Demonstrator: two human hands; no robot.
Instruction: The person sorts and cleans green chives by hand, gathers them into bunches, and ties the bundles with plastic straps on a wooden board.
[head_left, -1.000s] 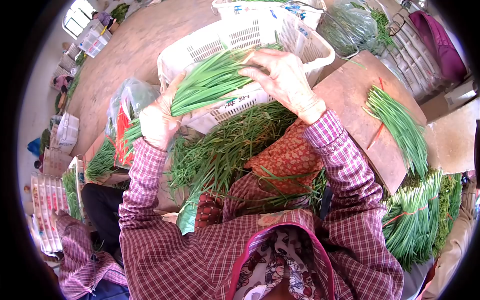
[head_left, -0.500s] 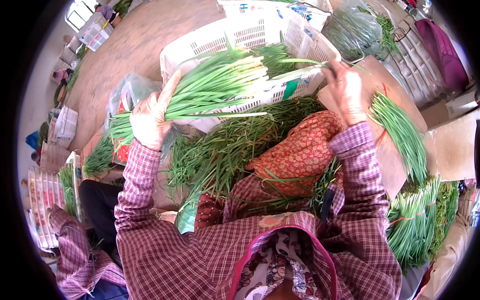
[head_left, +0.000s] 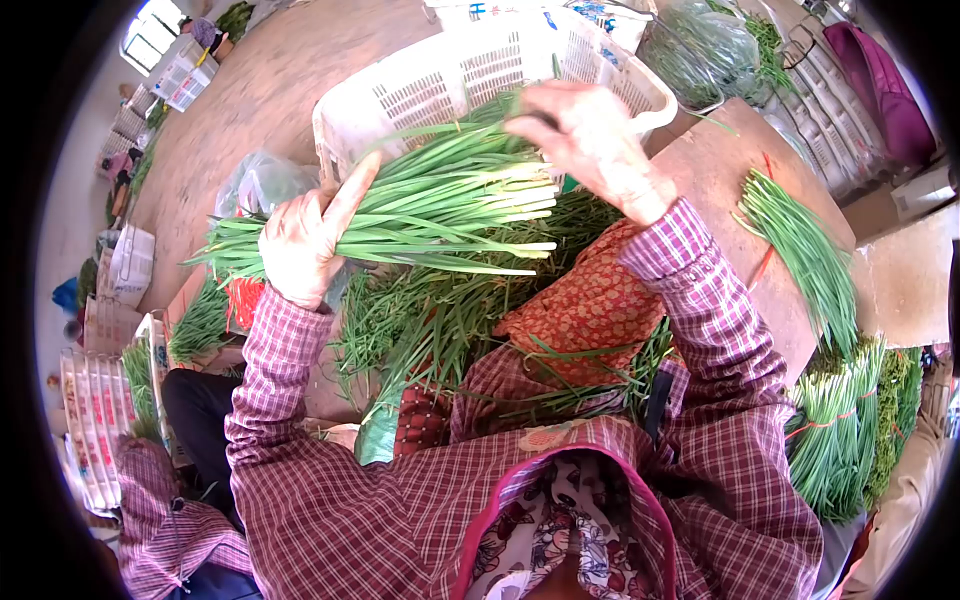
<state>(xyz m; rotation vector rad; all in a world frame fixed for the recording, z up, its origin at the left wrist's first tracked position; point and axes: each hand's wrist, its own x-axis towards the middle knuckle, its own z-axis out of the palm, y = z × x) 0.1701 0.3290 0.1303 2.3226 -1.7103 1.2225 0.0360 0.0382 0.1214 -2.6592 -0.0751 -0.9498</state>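
My left hand grips a thick bunch of green chives, held sideways with the cut ends pointing right. My right hand hovers over those cut ends, fingers curled and partly apart; I cannot tell if it pinches a stalk. Both hands are above a white slatted plastic crate. A loose heap of chives lies in my lap over a red patterned cloth.
A brown board at right carries a chive bundle lying on a red tie. Tied chive bundles are stacked at lower right. A plastic bag sits at left. Another person's plaid sleeve is at lower left.
My right hand swung out to the right toward the board, then came back over the bunch's cut ends. My left hand lowered the bunch and levelled it.
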